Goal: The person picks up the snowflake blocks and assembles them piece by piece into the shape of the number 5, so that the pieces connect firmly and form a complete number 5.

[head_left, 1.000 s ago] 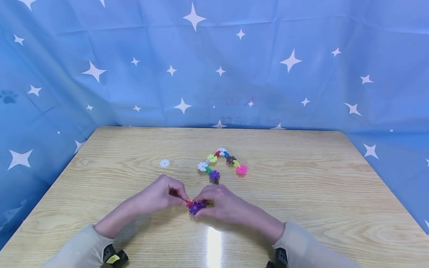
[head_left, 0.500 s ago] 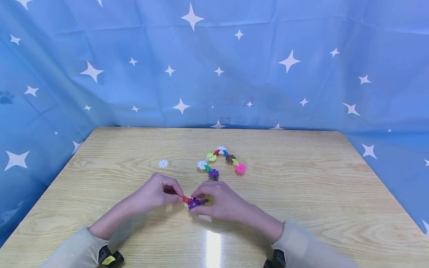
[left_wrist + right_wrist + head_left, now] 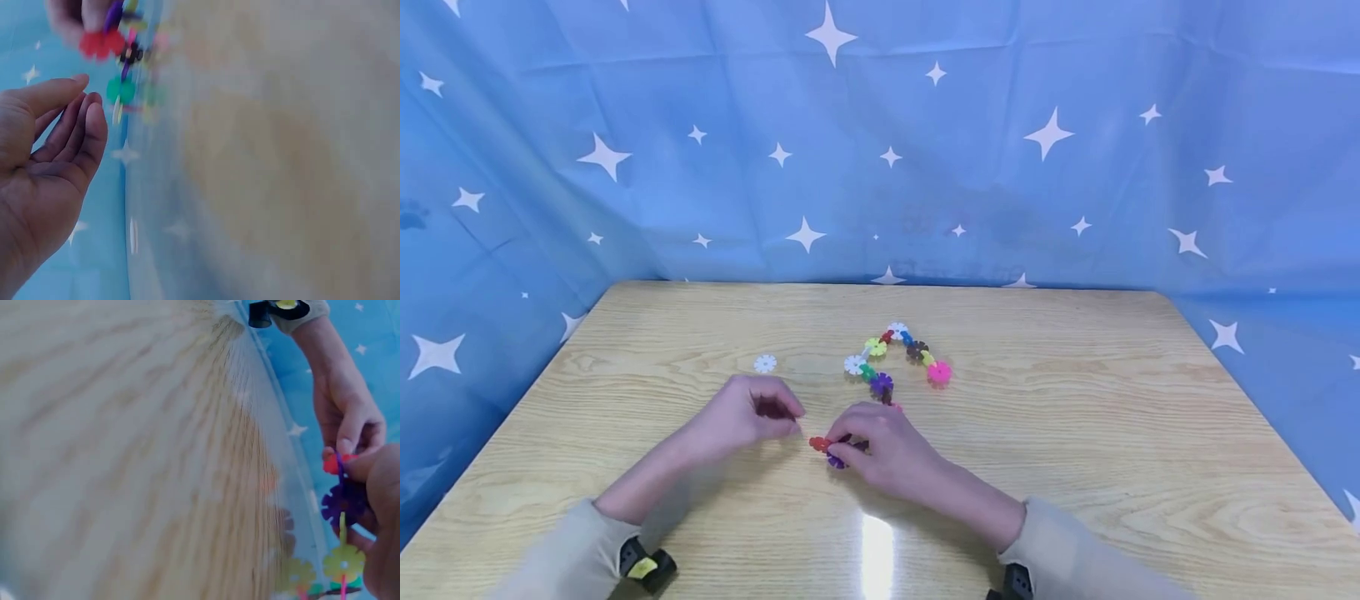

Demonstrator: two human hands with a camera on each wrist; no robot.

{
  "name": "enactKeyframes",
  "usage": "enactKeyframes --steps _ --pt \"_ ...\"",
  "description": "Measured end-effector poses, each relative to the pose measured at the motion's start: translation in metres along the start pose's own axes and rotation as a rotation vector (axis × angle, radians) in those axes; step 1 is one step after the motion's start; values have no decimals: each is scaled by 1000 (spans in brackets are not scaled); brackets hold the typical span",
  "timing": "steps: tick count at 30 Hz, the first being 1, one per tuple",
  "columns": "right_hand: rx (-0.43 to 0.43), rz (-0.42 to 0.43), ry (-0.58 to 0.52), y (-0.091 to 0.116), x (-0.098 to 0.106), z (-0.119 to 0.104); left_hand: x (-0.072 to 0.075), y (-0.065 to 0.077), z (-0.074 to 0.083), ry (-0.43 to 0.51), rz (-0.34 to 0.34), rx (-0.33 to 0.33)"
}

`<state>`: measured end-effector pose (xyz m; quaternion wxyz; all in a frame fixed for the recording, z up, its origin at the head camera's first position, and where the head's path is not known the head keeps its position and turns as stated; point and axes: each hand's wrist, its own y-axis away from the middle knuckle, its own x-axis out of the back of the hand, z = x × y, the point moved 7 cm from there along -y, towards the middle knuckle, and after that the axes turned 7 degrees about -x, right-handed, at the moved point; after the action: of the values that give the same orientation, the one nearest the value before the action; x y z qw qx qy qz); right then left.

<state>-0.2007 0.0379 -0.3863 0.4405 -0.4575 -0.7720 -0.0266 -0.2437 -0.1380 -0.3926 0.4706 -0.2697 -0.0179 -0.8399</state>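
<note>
My right hand (image 3: 895,454) pinches the near end of a chain of notched plastic snowflake discs, fingertips at the joint of a red disc (image 3: 820,444) and a purple disc (image 3: 837,461). The red disc points left, out past the fingertips. In the right wrist view a second purple disc (image 3: 344,501) and a yellow disc (image 3: 344,561) follow below the pinch. Part of the chain is hidden behind the right hand. To the left of the red disc, my left hand (image 3: 747,421) holds nothing; its fingers are loosely bent, with thumb and fingertips apart in the left wrist view.
The rest of the chain curves over the wooden table (image 3: 1075,467) beyond the right hand and ends in a pink disc (image 3: 940,372). A loose white disc (image 3: 765,363) lies farther back, left of the chain. A blue star-patterned curtain (image 3: 880,192) hangs behind the table.
The left hand has let go of the red disc and drawn back to the left. The right fingertips have shifted onto the joint by the red disc.
</note>
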Motion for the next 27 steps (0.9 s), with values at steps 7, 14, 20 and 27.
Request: enactKeyframes --steps 7,14,20,27 --pt "36 -3 23 8 8 2 54 -14 -36 -207 133 107" --pt "42 -21 57 12 11 5 65 -23 -58 -271 3 212" --pt "48 -6 66 12 13 7 61 -30 -56 -334 -19 188" --pt "54 30 65 12 15 8 54 -33 -55 -290 -87 195"
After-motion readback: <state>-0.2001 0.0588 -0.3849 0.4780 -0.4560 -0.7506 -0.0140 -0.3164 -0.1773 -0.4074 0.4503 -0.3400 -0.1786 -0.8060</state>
